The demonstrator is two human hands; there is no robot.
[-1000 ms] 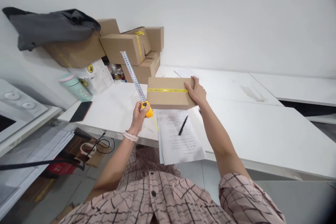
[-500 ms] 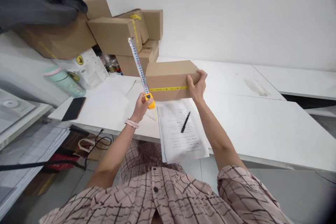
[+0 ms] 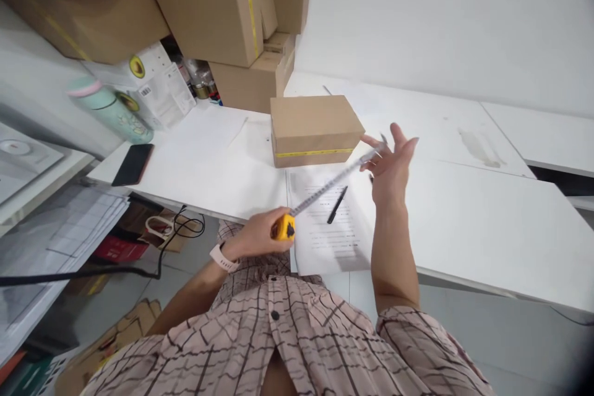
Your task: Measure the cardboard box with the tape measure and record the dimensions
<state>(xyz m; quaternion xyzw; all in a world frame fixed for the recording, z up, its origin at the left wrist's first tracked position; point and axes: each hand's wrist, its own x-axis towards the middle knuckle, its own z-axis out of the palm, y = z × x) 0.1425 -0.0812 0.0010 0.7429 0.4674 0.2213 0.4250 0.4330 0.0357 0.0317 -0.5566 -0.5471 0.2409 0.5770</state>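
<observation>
We no longer hold the box point(image 3: 312, 119), freeing our right hand point(image 3: 391, 168), spread by the blade point(image 3: 325, 189); our left hand point(image 3: 257, 235) grips the tape measure point(image 3: 284, 228).

A closed brown cardboard box point(image 3: 315, 127) with a yellow strip point(image 3: 315, 153) along its front lies back from the worktop's point(image 3: 464, 223) front edge, near a yellow tape measure point(image 3: 284, 228), silver blade point(image 3: 325, 189) extended.

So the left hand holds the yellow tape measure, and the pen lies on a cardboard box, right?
Wrong about where the pen lies: the head view shows it on the printed papers. The left hand does hold the tape measure.
</observation>
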